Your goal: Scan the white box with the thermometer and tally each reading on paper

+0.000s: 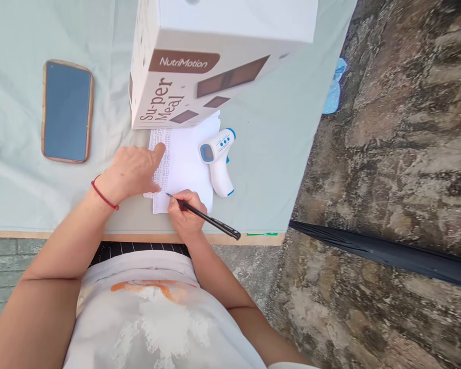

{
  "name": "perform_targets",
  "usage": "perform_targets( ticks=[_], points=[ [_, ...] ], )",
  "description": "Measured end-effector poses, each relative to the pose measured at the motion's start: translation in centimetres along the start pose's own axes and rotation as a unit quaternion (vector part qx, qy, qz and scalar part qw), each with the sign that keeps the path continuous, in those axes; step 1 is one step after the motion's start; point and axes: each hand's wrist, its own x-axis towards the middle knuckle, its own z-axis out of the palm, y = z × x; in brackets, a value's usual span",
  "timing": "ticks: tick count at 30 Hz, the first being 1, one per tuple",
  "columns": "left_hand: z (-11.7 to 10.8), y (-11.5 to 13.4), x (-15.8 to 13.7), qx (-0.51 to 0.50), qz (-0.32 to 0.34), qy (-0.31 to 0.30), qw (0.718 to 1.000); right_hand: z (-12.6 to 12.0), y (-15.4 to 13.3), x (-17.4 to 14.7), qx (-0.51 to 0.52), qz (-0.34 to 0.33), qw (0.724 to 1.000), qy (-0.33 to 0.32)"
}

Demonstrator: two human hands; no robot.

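Between the fingers of my right hand (pixel 187 212) is a black pen (pixel 215 223), its tip touching the paper near the lower left. White paper sheets (pixel 188 161) lie on the table, with columns of small writing too fine to read down the left side. My left hand (pixel 138 169) rests over that left edge, thumb and index finger spread apart, the index pointing at the upper writing. Just right of the sheets lies a white and blue infrared thermometer (pixel 219 161), its small screen toward me. A box covers the top of the paper.
Behind the paper stands a large white and brown NutriMotion box (pixel 200 46). A phone (pixel 67 110) in a brown case lies at left on the pale green tablecloth (pixel 261 169). Past the table's right edge are a stone surface (pixel 399 169), a light blue plastic item (pixel 334 89) and a dark strap-like bar (pixel 376 251).
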Motion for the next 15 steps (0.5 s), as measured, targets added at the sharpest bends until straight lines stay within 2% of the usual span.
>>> perform_targets(
  ticks=[5, 8, 10, 12, 13, 15],
  points=[
    [-0.2, 0.0, 0.0, -0.003, -0.004, -0.003, 1.0, 0.0, 0.0, -0.3, -0.015, -0.007, 1.0, 0.017],
    [-0.2, -0.4, 0.1, -0.021, 0.017, 0.028, 0.999, -0.8, 0.5, 0.0, -0.038, -0.04, 0.998, 0.027],
    [0.0, -0.7, 0.0, -0.069, 0.06, 0.084, 0.992, -1.5, 1.5, 0.6, -0.066, -0.079, 0.994, 0.023],
    [0.3, -1.0, -0.3, -0.136, 0.104, 0.166, 0.971, -2.1, 2.7, 1.5, -0.086, -0.096, 0.992, -0.003],
    [0.5, -1.1, -0.4, -0.168, 0.11, 0.217, 0.955, -2.4, 3.2, 1.9, -0.089, -0.092, 0.991, -0.025],
    [0.8, -1.4, -0.6, -0.218, 0.072, 0.339, 0.912, -2.6, 4.1, 2.6, -0.092, -0.073, 0.99, -0.072]
  ],
)
